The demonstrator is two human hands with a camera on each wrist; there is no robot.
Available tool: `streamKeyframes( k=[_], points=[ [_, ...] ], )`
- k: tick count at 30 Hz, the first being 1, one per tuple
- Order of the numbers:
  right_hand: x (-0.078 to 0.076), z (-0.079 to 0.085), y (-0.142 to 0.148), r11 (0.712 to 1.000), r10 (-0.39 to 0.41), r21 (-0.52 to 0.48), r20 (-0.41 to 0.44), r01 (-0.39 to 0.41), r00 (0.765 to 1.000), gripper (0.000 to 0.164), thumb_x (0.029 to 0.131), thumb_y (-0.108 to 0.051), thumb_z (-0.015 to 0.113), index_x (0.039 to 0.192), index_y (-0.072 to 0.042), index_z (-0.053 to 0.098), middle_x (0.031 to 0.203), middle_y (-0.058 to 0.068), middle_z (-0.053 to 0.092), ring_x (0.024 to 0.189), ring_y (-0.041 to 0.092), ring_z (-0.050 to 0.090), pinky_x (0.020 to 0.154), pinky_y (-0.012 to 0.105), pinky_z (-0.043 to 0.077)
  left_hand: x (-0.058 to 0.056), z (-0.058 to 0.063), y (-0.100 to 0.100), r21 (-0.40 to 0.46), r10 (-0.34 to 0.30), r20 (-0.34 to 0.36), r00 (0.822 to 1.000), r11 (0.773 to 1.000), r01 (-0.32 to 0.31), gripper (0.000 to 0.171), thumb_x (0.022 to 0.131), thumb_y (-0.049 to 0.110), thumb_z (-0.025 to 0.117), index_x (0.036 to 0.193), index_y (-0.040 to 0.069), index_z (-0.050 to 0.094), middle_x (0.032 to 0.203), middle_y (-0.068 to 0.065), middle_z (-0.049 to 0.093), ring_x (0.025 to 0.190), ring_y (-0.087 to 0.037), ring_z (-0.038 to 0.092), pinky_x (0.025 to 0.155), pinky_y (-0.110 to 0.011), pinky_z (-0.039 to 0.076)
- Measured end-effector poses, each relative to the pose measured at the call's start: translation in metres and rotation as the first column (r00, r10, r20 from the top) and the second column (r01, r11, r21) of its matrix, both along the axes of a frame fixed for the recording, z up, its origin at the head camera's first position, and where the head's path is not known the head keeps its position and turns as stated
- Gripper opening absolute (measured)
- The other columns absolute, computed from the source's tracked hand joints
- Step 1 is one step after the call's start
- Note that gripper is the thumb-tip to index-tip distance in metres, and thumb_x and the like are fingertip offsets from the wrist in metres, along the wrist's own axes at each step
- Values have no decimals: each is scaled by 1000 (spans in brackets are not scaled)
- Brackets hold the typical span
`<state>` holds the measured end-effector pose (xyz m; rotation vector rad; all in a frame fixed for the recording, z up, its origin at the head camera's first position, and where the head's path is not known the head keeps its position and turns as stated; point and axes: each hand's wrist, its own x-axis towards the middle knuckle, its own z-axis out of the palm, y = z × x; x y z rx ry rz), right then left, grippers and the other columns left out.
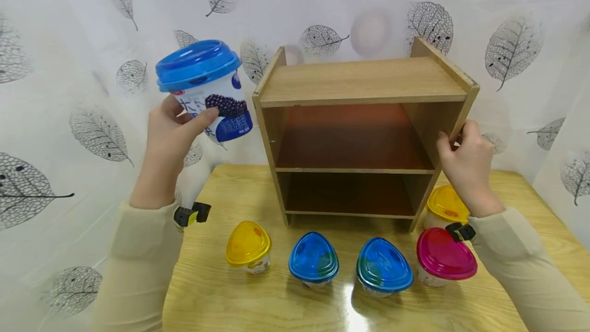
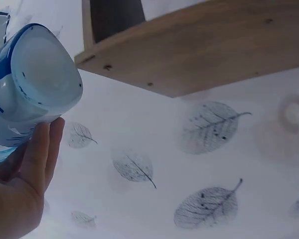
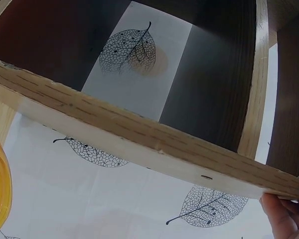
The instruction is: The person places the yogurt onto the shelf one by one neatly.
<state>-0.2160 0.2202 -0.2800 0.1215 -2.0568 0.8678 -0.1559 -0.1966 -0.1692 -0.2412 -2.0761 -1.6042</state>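
Note:
A white tub with a blue lid and a blackberry picture [image 1: 207, 86] is up in the air, left of the shelf. My left hand [image 1: 172, 129] grips it round its side, thumb across the front. In the left wrist view the tub's pale base [image 2: 47, 69] shows, with fingers under its side. My right hand [image 1: 467, 152] pinches the right side panel of the small wooden shelf unit [image 1: 369, 83]. The right wrist view shows fingertips [image 3: 279, 214] against that panel's edge. The unit stands on the table, its two compartments bare.
On the wooden table [image 1: 203, 291], a yellow-lidded tub [image 1: 249, 245], two blue-lidded tubs [image 1: 314, 257] [image 1: 384, 265] and a pink-lidded tub [image 1: 446, 254] stand before the shelf. Another yellow-lidded tub [image 1: 447, 204] is partly behind my right arm. A leaf-patterned curtain [image 1: 156, 4] hangs behind.

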Motion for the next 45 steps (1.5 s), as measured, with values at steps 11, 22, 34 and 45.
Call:
streamKeyframes(
  k=[11,22,34,45],
  points=[
    [0,0,2,1000,-9,-1,-16,9,1000,24,82,-9,54,93,12,50,83,25,59,79,41,59,61,-4,25,-11,27,49,18,-159,-27,987,987,160,49,75,12,70,120,6,51,116,-11,54,97,-25,57,84,-35,44],
    [-3,-6,1,1000,1,8,-48,-1,999,20,80,-6,55,89,12,51,77,26,57,76,41,60,58,-4,24,-34,32,106,-82,-230,49,972,969,233,54,74,23,72,121,11,49,114,-3,55,96,-17,58,81,-29,46],
    [-5,-7,1,999,13,48,-73,-9,997,16,81,-3,56,86,11,49,77,25,55,75,41,59,61,51,47,-54,34,169,-74,-315,39,948,946,317,54,74,22,72,120,7,49,110,-5,56,92,-16,58,74,-26,48],
    [-4,-7,2,999,8,31,-66,-6,998,17,82,-3,56,89,11,49,78,24,56,76,40,59,60,49,47,-81,30,210,-51,-325,53,944,943,328,63,71,27,74,123,10,42,113,-2,52,97,-12,53,78,-22,45]
  ],
)
